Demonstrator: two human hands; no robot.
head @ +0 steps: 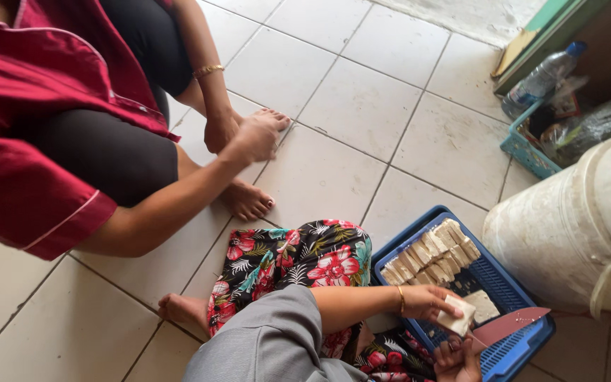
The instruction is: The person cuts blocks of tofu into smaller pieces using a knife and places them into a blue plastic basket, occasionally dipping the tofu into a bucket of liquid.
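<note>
Pale block: your left hand (429, 303) grips a whitish slab of what looks like tofu or tempeh (456, 315), fingers closed around it, above the blue slotted tray (510, 283).
Knife: your right hand (455, 359) sits low at the frame edge, wrapped on the handle of a reddish-bladed knife (509, 325), the blade lying just beside the slab.
Doing it well: keep the slab steady over the tray, fingertips curled back from the blade's edge, and cut with the flat held level.
Cut pieces: a tidy row of slices (431, 253) stands at the tray's far end; one loose piece (483, 305) lies nearer your hands.
Edges: a white bucket (567, 233) crowds the tray's right side; your floral-clothed knee presses its left.
Open room: bare floor tiles (362, 106) stretch ahead; another seated person's hand (256, 138) and feet rest well apart to the left.
</note>
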